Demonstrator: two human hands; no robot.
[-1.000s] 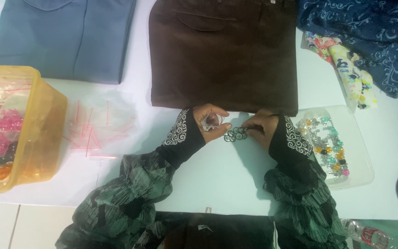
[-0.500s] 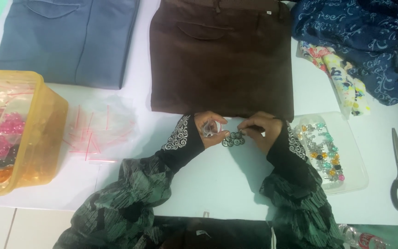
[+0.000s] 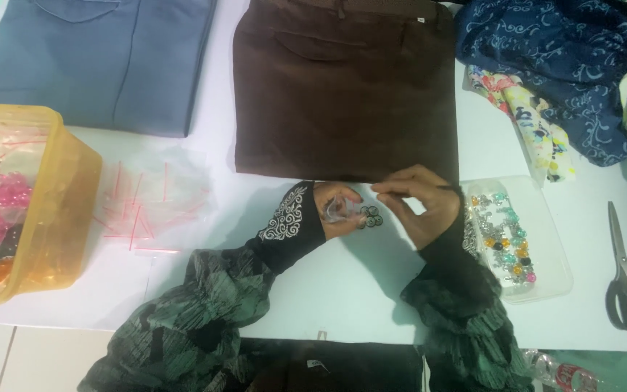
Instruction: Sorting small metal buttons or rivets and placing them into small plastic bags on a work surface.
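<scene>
My left hand [image 3: 332,210] holds a small clear plastic bag [image 3: 342,211] just below the folded brown trousers [image 3: 342,87]. Several dark buttons [image 3: 370,216] sit at the bag's mouth, between my two hands. My right hand [image 3: 419,203] is beside them, thumb and fingers pinched together at the bag's edge; what it pinches is too small to tell. Both hands rest over the white table [image 3: 313,290].
Folded blue trousers [image 3: 96,62] lie at the back left. A yellow box [image 3: 27,203] of beads stands left, with loose clear bags [image 3: 146,199] beside it. A clear tray of beads [image 3: 517,239], scissors [image 3: 625,276] and patterned cloths [image 3: 553,65] lie right.
My hands have stayed together below the brown trousers. The buttons now show at the bag's mouth, and my right hand has lifted slightly and pinched its fingers.
</scene>
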